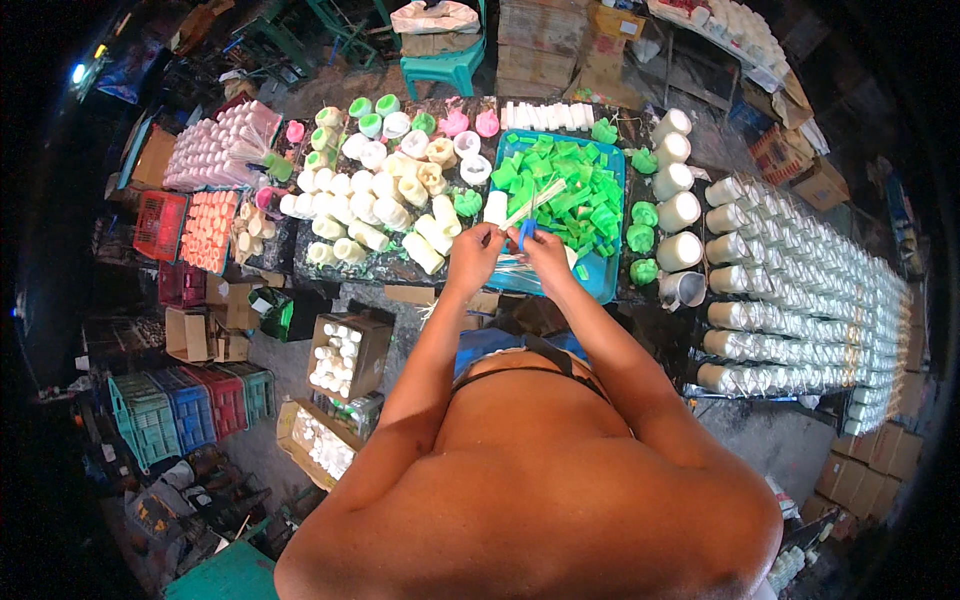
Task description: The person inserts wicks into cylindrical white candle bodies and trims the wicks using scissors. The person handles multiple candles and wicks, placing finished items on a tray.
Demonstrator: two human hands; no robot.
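Both hands meet just in front of the chest, over the near edge of the blue tray (610,285); the left hand (474,255) and the right hand (547,255) are each pinched narrow on a thin bundle of white sticks (530,205), which slants up and away over the tray, and a small blue piece (524,232) sits between the fingertips, though what it is I cannot tell; holding the bundle low at its near end probably leaves the long ends free above the tray. The tray holds a heap of green plastic pieces (570,190), kept together right under the hands, likely so they are within easy reach; more green moulded shapes (642,240) stand along its right side. To the left, white and cream cylinders (375,210) lie loosely on the dark table (380,268); to the right, rows of white bottles in clear wrap (800,280) are lined up neatly, well apart from the hands. On the floor at the left, open cardboard boxes of white bottles (340,355) and coloured plastic crates (190,400) are stacked beside the work place.
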